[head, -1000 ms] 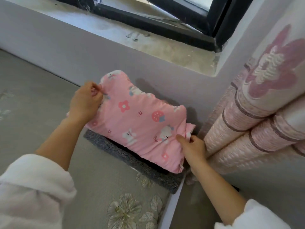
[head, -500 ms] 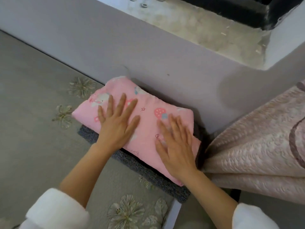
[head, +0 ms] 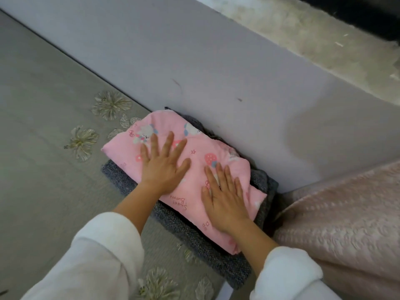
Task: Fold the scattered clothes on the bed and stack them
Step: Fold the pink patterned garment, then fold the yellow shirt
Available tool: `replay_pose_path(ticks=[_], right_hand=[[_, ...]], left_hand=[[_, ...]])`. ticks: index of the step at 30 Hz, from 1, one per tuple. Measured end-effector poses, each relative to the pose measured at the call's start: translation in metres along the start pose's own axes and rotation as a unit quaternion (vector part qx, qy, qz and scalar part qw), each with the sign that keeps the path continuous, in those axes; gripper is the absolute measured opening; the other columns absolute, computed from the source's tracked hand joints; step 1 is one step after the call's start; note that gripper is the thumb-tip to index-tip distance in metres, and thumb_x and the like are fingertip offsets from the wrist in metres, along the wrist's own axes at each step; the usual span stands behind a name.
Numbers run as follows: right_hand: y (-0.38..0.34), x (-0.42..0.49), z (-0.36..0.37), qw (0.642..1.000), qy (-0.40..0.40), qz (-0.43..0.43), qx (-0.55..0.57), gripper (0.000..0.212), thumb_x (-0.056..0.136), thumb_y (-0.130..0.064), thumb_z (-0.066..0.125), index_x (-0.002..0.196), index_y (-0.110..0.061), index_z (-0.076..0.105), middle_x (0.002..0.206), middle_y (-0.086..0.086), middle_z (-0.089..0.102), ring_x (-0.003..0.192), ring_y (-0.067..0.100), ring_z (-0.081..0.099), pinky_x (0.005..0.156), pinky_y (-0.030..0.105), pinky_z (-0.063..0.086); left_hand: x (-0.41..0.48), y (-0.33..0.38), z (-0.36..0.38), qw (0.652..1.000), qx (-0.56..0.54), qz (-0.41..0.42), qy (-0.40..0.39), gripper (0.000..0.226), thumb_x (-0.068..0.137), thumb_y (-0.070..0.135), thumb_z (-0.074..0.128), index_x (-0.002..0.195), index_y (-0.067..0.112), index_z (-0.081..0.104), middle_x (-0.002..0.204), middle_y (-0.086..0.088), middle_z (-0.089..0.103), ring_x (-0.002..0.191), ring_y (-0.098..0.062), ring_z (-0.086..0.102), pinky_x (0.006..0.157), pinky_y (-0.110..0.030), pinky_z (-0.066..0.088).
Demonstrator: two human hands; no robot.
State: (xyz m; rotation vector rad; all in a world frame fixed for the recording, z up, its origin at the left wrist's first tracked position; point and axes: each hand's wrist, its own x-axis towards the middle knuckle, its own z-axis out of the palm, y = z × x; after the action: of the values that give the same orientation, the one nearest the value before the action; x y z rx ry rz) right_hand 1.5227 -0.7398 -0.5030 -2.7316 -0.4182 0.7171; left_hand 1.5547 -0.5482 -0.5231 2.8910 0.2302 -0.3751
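Both hands, the left hand point(head: 161, 167) and right hand point(head: 224, 202), press flat with fingers straight and spread on the folded pink printed garment point(head: 194, 161). It lies atop a folded grey knit point(head: 186, 230) on the bed point(head: 43, 148), far against the wall point(head: 216, 72). This looks like the smoothing step; next calls for lifting off and fetching another garment.

Your printed garment point(head: 194, 163) lies on the knit garment point(head: 179, 221), and the stack sits on the bed point(head: 43, 169) against the wall point(head: 194, 72) behind it. Your left hand point(head: 162, 167) and right hand point(head: 225, 202) rest flat side by side on the top piece. The curtain point(head: 346, 224) lies just right of the stack, and the ledge point(head: 303, 33) is above the wall.
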Motion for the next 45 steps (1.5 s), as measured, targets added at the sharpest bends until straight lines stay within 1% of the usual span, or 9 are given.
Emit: replay_pose_path(ticks=[4, 8, 11, 17, 21, 25, 31, 38, 45], right_hand=[[-0.003, -0.009, -0.015, 1.0, 0.002, -0.014, -0.015, 0.056, 0.102, -0.045, 0.015, 0.151, -0.038, -0.01, 0.159, -0.01, -0.019, 0.145, 0.012, -0.021, 0.119, 0.04, -0.011], [-0.011, -0.027, -0.042, 0.998, 0.051, -0.025, -0.03, 0.055, 0.102, -0.042, 0.024, 0.153, -0.028, 0.011, 0.162, -0.002, 0.005, 0.148, 0.017, 0.0, 0.12, 0.042, 0.002], [-0.023, -0.054, -0.059, 0.992, 0.118, -0.053, -0.013, 0.048, 0.099, -0.036, 0.036, 0.143, -0.018, 0.034, 0.153, 0.003, 0.029, 0.141, 0.021, 0.024, 0.114, 0.038, 0.017], [-0.056, -0.154, -0.051, 0.985, 0.108, -0.134, 0.007, 0.044, 0.099, -0.034, 0.042, 0.137, -0.014, 0.04, 0.141, 0.003, 0.041, 0.127, 0.024, 0.037, 0.1, 0.038, 0.028], [-0.076, -0.234, -0.025, 0.977, 0.074, -0.196, -0.023, 0.047, 0.098, -0.034, 0.044, 0.14, -0.013, 0.038, 0.141, 0.004, 0.041, 0.128, 0.024, 0.037, 0.101, 0.04, 0.033], [-0.103, -0.31, 0.0, 0.965, 0.026, -0.252, -0.059, 0.05, 0.097, -0.034, 0.043, 0.142, -0.014, 0.033, 0.144, 0.004, 0.038, 0.132, 0.024, 0.033, 0.105, 0.041, 0.028], [-0.173, -0.399, 0.054, 0.929, -0.035, -0.354, -0.106, 0.054, 0.097, -0.037, 0.042, 0.146, -0.016, 0.031, 0.147, 0.004, 0.038, 0.135, 0.023, 0.034, 0.11, 0.042, 0.027], [-0.292, -0.513, 0.142, 0.853, -0.084, -0.482, -0.18, 0.056, 0.096, -0.038, 0.043, 0.145, -0.014, 0.032, 0.146, 0.006, 0.039, 0.134, 0.026, 0.035, 0.11, 0.042, 0.03], [-0.418, -0.667, 0.275, 0.788, -0.133, -0.566, -0.204, 0.057, 0.097, -0.04, 0.043, 0.147, -0.016, 0.029, 0.148, 0.006, 0.037, 0.136, 0.025, 0.035, 0.109, 0.041, 0.029]], left_hand=[[-0.01, 0.01, -0.018, 1.0, 0.009, -0.008, 0.008, 0.065, 0.089, 0.066, 0.012, 0.149, 0.042, 0.002, 0.16, 0.006, -0.01, 0.145, -0.033, -0.017, 0.113, -0.056, -0.01], [-0.045, 0.029, -0.052, 0.998, -0.023, -0.048, 0.024, 0.056, 0.099, 0.05, 0.022, 0.152, 0.032, 0.012, 0.161, -0.001, -0.002, 0.146, -0.032, -0.008, 0.115, -0.054, -0.001], [-0.095, 0.033, -0.071, 0.993, -0.076, -0.067, 0.067, 0.05, 0.101, 0.042, 0.024, 0.149, 0.028, 0.023, 0.161, -0.004, 0.006, 0.147, -0.028, -0.002, 0.117, -0.05, 0.005], [-0.239, 0.018, -0.075, 0.971, -0.156, -0.152, 0.098, 0.048, 0.101, 0.04, 0.026, 0.145, 0.023, 0.034, 0.159, -0.007, 0.015, 0.147, -0.03, 0.007, 0.117, -0.048, 0.015], [-0.354, 0.014, -0.064, 0.949, -0.179, -0.231, 0.116, 0.048, 0.1, 0.039, 0.028, 0.143, 0.021, 0.038, 0.157, -0.009, 0.023, 0.146, -0.028, 0.013, 0.117, -0.046, 0.016], [-0.465, 0.017, -0.059, 0.936, -0.158, -0.281, 0.138, 0.044, 0.099, 0.034, 0.034, 0.139, 0.019, 0.043, 0.153, -0.009, 0.032, 0.143, -0.025, 0.021, 0.114, -0.043, 0.023], [-0.621, -0.002, -0.048, 0.902, -0.128, -0.388, 0.139, 0.045, 0.1, 0.035, 0.031, 0.143, 0.022, 0.038, 0.156, -0.005, 0.024, 0.144, -0.022, 0.017, 0.114, -0.047, 0.021], [-0.806, -0.064, -0.027, 0.827, -0.106, -0.523, 0.178, 0.044, 0.099, 0.035, 0.032, 0.139, 0.023, 0.042, 0.146, -0.001, 0.04, 0.134, -0.022, 0.035, 0.105, -0.04, 0.03], [-1.023, -0.147, 0.02, 0.746, -0.119, -0.628, 0.188, 0.042, 0.098, 0.033, 0.033, 0.138, 0.022, 0.042, 0.141, -0.001, 0.045, 0.129, -0.023, 0.039, 0.103, -0.039, 0.033]])
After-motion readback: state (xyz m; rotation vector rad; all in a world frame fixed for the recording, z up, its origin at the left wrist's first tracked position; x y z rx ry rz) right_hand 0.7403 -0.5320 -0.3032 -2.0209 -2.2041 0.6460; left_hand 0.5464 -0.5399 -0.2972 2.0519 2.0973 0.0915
